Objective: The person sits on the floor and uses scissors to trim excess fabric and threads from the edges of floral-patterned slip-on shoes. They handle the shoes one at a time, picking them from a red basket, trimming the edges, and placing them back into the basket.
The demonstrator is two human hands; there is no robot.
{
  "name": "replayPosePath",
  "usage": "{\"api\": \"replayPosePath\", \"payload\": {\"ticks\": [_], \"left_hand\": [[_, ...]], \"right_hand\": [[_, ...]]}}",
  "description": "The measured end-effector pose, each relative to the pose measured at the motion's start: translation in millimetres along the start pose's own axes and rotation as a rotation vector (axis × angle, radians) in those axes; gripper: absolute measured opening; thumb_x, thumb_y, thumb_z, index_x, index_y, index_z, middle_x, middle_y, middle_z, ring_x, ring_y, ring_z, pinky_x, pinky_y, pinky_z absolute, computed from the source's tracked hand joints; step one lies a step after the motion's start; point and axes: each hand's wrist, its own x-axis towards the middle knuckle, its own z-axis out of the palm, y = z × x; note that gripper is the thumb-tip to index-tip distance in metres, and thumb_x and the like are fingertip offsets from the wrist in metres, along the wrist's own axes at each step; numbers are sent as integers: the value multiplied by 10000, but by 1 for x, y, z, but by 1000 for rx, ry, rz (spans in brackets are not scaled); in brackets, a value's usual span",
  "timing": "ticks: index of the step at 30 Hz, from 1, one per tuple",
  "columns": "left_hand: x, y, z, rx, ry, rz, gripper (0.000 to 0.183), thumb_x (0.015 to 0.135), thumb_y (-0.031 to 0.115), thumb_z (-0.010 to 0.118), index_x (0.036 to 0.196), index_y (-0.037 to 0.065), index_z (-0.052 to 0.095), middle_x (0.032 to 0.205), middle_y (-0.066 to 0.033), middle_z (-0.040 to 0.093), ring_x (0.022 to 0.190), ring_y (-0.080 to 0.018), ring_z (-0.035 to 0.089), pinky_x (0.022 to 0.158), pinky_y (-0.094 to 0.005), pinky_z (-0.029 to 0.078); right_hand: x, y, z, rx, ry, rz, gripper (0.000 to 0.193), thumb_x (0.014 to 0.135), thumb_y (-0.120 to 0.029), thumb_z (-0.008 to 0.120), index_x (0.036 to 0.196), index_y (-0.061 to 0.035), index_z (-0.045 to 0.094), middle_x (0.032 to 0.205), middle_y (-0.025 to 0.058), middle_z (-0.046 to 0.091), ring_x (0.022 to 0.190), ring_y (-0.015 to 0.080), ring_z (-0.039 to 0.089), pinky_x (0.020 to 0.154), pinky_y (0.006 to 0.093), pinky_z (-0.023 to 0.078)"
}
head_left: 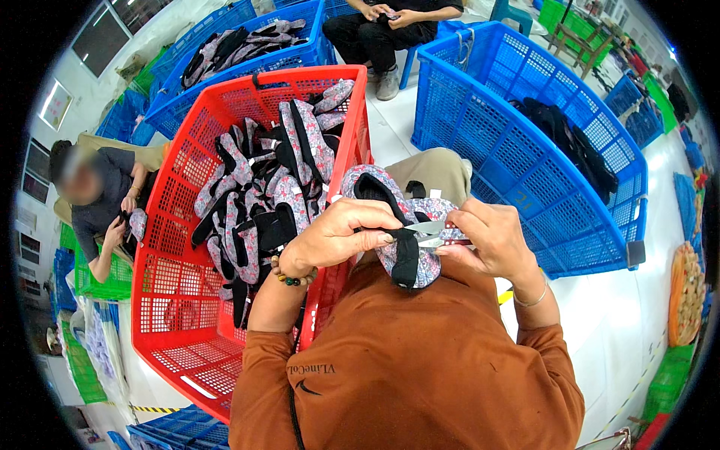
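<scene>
My left hand (330,234) pinches the black fabric tab of a pink-and-grey patterned shoe upper (426,271) between thumb and fingers. In my right hand (491,238) is a pair of small metal snips (429,231), its blades lying across the fabric by the black tab. The blades look parted, but whether they touch a thread is too small to tell. The upper rests in front of my body, above my lap, with its dark lining showing at the opening. Part of it is hidden behind my hands.
On my left stands a red plastic crate (174,304) with many patterned uppers (300,142) heaped in it. A blue crate (495,139) at the right holds black pieces (562,139). Another blue crate (315,52) stands behind. Two other people sit nearby, handling small pieces.
</scene>
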Motion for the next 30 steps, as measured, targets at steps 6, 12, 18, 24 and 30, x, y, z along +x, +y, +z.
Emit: {"api": "replayPosePath", "payload": {"ticks": [6,12,18,24,30], "left_hand": [[2,0,4,49,0,-21,186,850,80,589,985,-45,614,869,-120,611,804,-228,594,718,-303,453],[3,0,4,61,-19,5,164,851,73,593,955,-53,607,859,-120,605,782,-231,594,698,-305,459],[6,-5,4,114,-57,27,163,853,73,593,953,-56,605,867,-130,604,797,-247,598,705,-312,467],[9,-3,5,125,-87,36,173,860,65,559,991,-35,610,866,-145,610,803,-279,607,705,-328,468],[11,-4,5,133,-116,25,175,856,62,551,993,-30,610,865,-147,612,804,-287,608,702,-339,469]], "right_hand": [[4,-3,3,7,23,-2,325,720,-331,720,822,-62,571,699,59,486,562,227,550,478,328,413],[5,-5,-4,-67,-33,-24,330,711,-334,720,813,-57,573,697,56,491,558,223,552,471,328,414],[6,-5,-5,-179,27,-113,316,700,-333,720,783,-64,578,655,34,477,523,192,540,454,306,411],[5,-6,-9,-285,11,-159,292,689,-331,720,754,-83,582,644,11,475,510,155,525,445,275,394],[4,-7,-13,-355,-22,-213,284,698,-331,714,743,-87,576,639,-5,471,520,132,516,445,263,385]]}}
